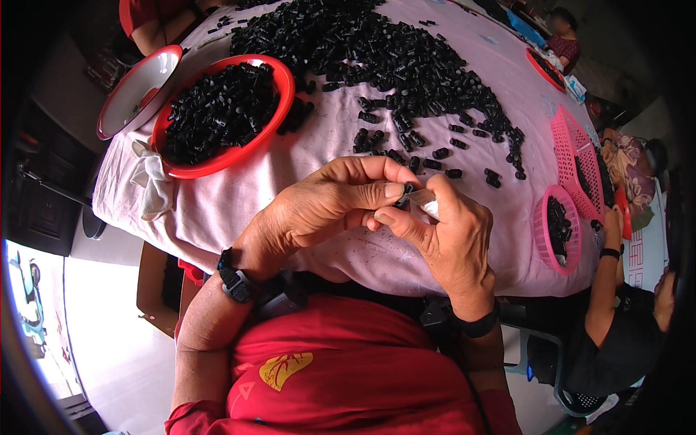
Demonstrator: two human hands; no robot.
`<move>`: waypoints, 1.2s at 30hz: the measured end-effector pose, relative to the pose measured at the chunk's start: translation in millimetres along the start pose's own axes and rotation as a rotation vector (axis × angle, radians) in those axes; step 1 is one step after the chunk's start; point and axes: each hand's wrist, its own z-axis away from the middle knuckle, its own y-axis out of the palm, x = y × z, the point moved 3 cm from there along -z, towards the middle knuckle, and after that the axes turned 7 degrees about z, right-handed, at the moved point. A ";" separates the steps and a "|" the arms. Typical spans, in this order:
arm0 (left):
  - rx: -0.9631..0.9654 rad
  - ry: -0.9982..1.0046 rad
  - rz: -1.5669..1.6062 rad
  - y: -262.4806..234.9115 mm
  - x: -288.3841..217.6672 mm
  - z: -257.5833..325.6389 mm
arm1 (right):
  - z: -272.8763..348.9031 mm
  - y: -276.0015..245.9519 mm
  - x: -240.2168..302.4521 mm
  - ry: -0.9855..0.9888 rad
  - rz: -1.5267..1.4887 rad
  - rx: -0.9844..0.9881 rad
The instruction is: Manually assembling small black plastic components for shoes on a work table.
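Observation:
My left hand (pixel 335 201) pinches a small black plastic part (pixel 407 191) between thumb and fingertips, over the near edge of the table. Fingers of my right hand (pixel 457 235) are closed round a small, flat, pale blade-like tool (pixel 420 196) with a white end. That tool touches or nearly touches the black part; my fingers hide much of both. Just beyond my hands lie several loose black cylindrical parts (pixel 441 154) on the pink cloth (pixel 326 130).
A big heap of black parts (pixel 362 51) covers the table's far side. At left stand a full red basin (pixel 288 94), a white red-rimmed basin (pixel 119 98) and a white glove (pixel 152 181). Pink baskets (pixel 538 239) stand at right, near a co-worker's arm (pixel 605 297).

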 end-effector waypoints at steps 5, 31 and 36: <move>0.000 0.002 0.001 -0.5 0.1 -0.3 | -0.5 0.5 0.8 -0.019 0.013 -0.034; -0.054 -0.033 0.023 1.3 0.3 -0.9 | 1.2 -8.8 5.7 -0.031 -0.179 -0.034; -0.033 -0.070 0.085 2.1 -3.9 0.7 | 1.5 -10.1 5.1 -0.013 -0.506 -0.066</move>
